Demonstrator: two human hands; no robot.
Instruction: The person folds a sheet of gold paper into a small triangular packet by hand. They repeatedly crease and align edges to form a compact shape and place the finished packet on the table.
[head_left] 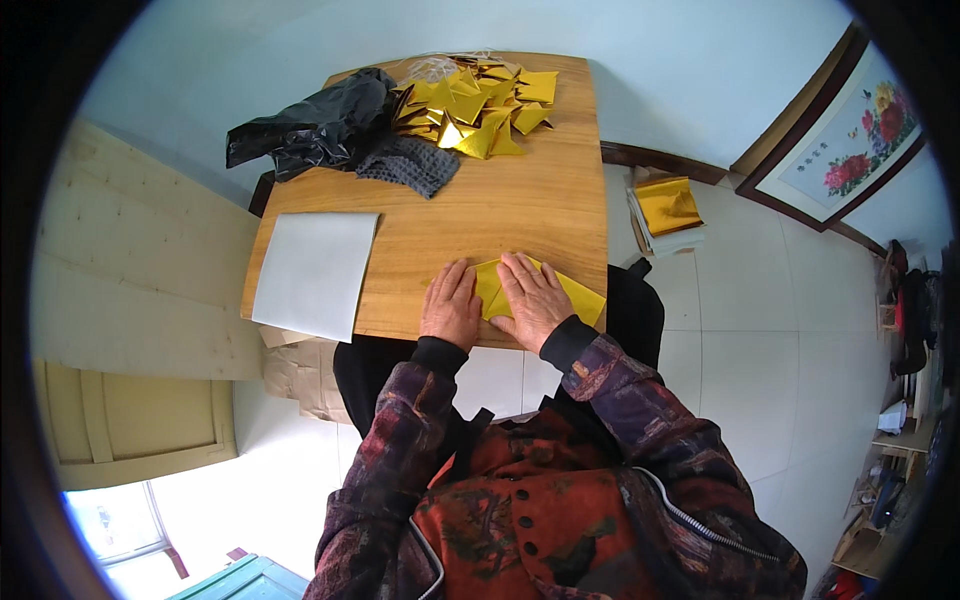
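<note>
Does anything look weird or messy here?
A little: the black plastic bag is all crumpled and sticks out past the left edge of the table, so it looks untidy. I see no spill.

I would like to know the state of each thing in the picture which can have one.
Gold paper under the hands: folded, on the table.
Left hand: open, at the paper's left end.
Right hand: open, lying on the paper.
Gold pieces: folded, heaped.
Black plastic bag: crumpled.
Grey textured cloth: rumpled.
Pale sheet: lying flat.
Brown paper on the floor: creased.
</note>
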